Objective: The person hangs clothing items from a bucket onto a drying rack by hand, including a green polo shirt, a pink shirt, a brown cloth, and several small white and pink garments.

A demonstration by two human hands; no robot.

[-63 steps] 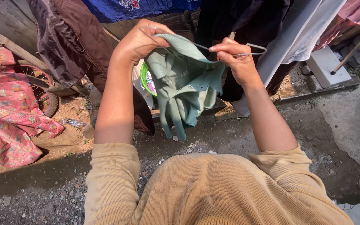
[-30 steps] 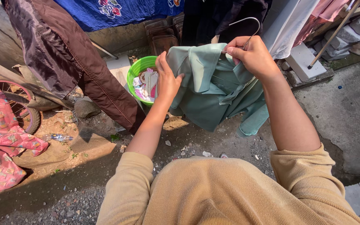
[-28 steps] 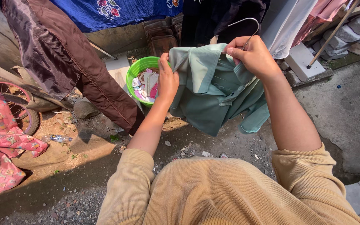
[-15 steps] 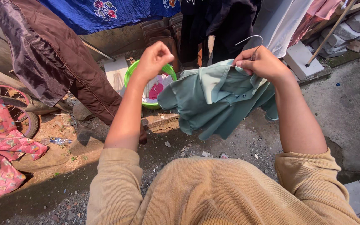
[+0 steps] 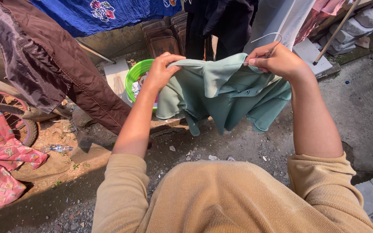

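I log the ground (image 5: 221, 144): dirt and gravel, concrete at its right edge. Directly on it: green basin (image 5: 135, 77) near the far edge, plastic bottle (image 5: 56, 149) left, scattered pebbles (image 5: 214, 157) mid-ground.

A home's outdoor drying yard; hung laundry (image 5: 48, 60), green washing tub (image 5: 135, 77), bare gravelly ground (image 5: 221, 146)
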